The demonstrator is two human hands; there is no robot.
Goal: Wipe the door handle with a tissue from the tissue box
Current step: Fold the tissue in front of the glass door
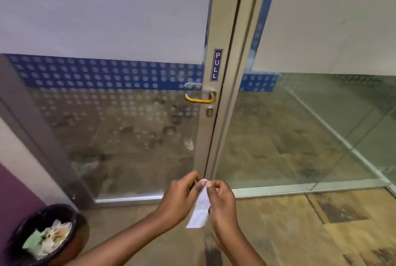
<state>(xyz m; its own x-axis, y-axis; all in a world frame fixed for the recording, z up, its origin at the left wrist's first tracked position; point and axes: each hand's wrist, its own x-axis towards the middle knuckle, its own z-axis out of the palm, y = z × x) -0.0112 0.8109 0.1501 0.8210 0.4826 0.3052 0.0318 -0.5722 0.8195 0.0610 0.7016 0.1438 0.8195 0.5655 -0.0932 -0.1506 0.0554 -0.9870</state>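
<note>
A folded white tissue [200,210] hangs between my two hands low in the middle of the view. My left hand [179,198] and my right hand [221,201] both pinch its top edge with their fingertips. The brass door handle [199,98] sits on the metal frame of a glass door, well above my hands and apart from them. A "PULL" sticker [216,65] is fixed just above the handle, and a keyhole [209,112] sits just below it. No tissue box is in view.
A dark round waste bin [44,234] holding crumpled paper stands at the lower left by a purple wall. The glass door [120,128] has frosted film and a blue dotted band. A fixed glass panel [310,126] is to the right. Wood-patterned floor lies underfoot.
</note>
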